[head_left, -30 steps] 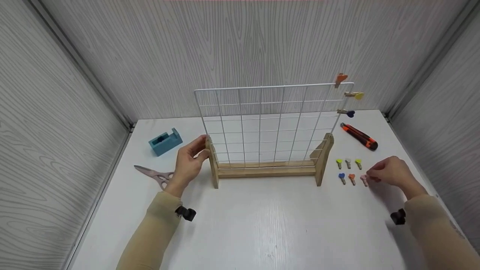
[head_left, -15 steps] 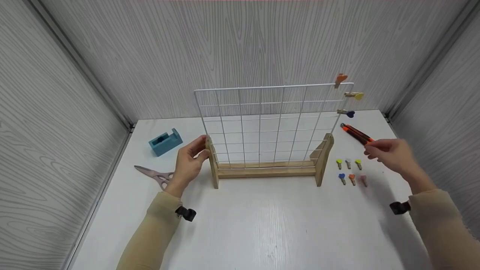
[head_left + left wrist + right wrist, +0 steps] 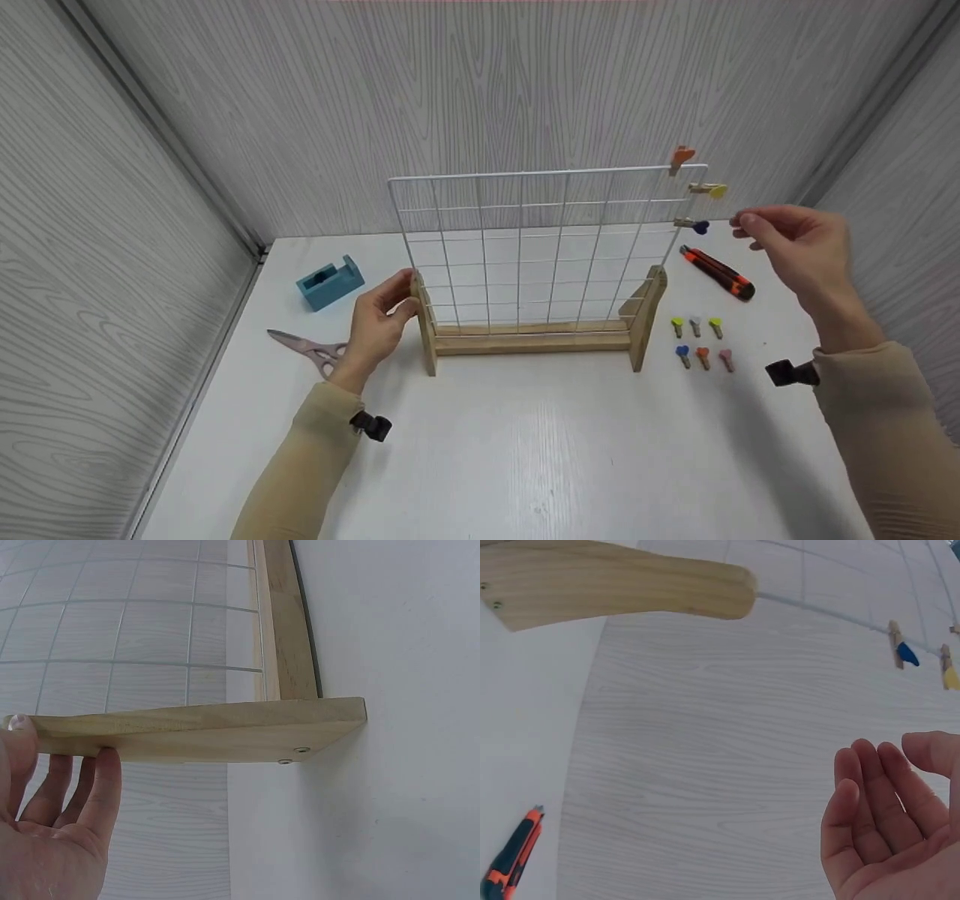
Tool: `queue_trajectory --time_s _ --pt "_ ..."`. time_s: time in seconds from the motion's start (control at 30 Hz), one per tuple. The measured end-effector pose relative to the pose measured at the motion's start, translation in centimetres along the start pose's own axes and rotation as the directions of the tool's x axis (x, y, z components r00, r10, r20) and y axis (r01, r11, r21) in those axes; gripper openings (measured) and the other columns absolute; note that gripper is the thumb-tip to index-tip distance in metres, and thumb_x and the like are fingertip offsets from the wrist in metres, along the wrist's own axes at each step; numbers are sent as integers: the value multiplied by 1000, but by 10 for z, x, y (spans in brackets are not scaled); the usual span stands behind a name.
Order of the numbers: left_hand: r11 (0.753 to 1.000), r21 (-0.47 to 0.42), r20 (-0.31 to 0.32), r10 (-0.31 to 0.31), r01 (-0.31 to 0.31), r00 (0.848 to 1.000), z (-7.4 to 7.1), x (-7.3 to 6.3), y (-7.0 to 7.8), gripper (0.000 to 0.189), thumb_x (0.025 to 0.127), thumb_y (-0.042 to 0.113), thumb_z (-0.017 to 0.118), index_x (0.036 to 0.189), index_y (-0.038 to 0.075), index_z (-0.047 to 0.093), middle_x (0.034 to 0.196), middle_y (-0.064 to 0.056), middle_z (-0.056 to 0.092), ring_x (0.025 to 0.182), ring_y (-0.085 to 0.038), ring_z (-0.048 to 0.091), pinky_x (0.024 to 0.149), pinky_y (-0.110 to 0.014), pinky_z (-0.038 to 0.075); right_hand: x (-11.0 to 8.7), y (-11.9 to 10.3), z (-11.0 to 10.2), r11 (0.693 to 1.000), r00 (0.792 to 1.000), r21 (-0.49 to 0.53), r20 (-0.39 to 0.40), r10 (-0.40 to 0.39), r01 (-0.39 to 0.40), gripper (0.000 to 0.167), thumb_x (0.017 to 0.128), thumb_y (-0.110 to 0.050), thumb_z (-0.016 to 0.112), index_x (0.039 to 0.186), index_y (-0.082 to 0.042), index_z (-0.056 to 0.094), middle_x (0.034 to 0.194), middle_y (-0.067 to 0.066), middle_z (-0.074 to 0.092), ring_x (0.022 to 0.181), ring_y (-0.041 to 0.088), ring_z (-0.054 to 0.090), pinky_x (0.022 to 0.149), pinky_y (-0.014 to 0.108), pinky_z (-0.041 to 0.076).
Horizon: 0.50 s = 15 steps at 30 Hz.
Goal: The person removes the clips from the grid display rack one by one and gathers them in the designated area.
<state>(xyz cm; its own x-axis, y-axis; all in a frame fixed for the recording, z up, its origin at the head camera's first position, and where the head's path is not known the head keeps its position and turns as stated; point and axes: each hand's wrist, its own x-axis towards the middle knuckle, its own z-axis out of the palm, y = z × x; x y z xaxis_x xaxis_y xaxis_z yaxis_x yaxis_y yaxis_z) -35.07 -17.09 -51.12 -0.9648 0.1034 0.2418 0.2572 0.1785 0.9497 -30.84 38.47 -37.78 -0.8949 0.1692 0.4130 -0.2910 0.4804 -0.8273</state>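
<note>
My left hand (image 3: 377,324) grips the left upright of the wooden stand (image 3: 532,346), thumb on one side and fingers on the other, as the left wrist view also shows. The stand holds a white wire grid (image 3: 547,174). On the grid's right corner and side sit an orange clothespin (image 3: 681,159), a yellow clothespin (image 3: 716,191) and a dark blue clothespin (image 3: 700,226). Just right of the dark blue one, my right hand (image 3: 806,244) hovers with loosely bent fingers and nothing between them. Below it lies a pink clothespin (image 3: 726,360) on the table.
Several other small clothespins, including an orange one (image 3: 703,358) and a blue one (image 3: 682,355), lie in two rows right of the stand. A utility knife (image 3: 718,273) lies behind them. On the left are scissors (image 3: 304,346) and a teal tape dispenser (image 3: 330,285).
My right hand has left the pink clothespin in the front row and risen away to beside the grid's right edge. The left hand stays on the stand.
</note>
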Motion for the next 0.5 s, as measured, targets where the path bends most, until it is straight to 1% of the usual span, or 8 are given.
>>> queue_trajectory --time_s 0.1,0.17,0.23,0.27,0.3,0.4,0.5 --pt "1000 8 2 -3 3 1000 -1 -1 1 55 109 -7 65 163 -2 55 159 -27 64 151 -45 62 109 -23 66 6 -21 6 997 997 38 -50 -58 60 27 109 -11 73 123 10 80 100 -19 84 91 0 78 78 11 62" --pt "1000 15 0 -8 8 1000 -1 -1 1 56 109 -6 65 163 -1 55 159 -27 64 151 -44 62 109 -22 66 9 -35 11 991 992 83 -71 -104 109 26 108 -9 73 125 10 80 103 -15 85 93 2 78 80 13 63" --pt "1000 22 -1 -11 11 1000 -1 -1 1 56 109 -6 65 163 -1 55 159 -26 65 151 -44 63 109 -23 65 13 -49 17 976 985 148 -77 -152 162 25 107 -6 73 127 8 80 107 -10 86 96 5 79 83 14 64" --pt "1000 25 0 -14 14 1000 -1 -1 1 56 109 -6 65 163 0 55 159 -26 65 151 -43 63 110 -23 65 15 -55 20 963 980 184 -79 -185 197 24 107 -4 74 127 8 80 109 -7 86 98 6 80 84 14 64" --pt "1000 26 0 -14 14 1000 -1 -1 1 56 109 -6 66 163 0 55 159 -26 65 151 -43 63 110 -23 65 17 -60 22 949 972 214 -76 -222 233 24 106 -2 74 127 9 79 111 -5 87 99 6 81 86 14 65" --pt "1000 21 2 -13 13 1000 -1 0 1 56 108 -6 66 163 -1 55 159 -27 65 151 -44 63 109 -23 66 24 -76 32 913 954 278 -63 -293 298 22 103 3 74 123 10 80 111 -1 87 101 8 82 89 14 66" --pt "1000 16 1 -19 19 1000 0 0 1 56 108 -6 66 163 -1 55 160 -26 64 151 -43 63 110 -24 65 31 -85 39 913 943 245 -23 -331 326 22 103 -1 77 121 10 80 109 -6 87 100 7 82 89 14 66"
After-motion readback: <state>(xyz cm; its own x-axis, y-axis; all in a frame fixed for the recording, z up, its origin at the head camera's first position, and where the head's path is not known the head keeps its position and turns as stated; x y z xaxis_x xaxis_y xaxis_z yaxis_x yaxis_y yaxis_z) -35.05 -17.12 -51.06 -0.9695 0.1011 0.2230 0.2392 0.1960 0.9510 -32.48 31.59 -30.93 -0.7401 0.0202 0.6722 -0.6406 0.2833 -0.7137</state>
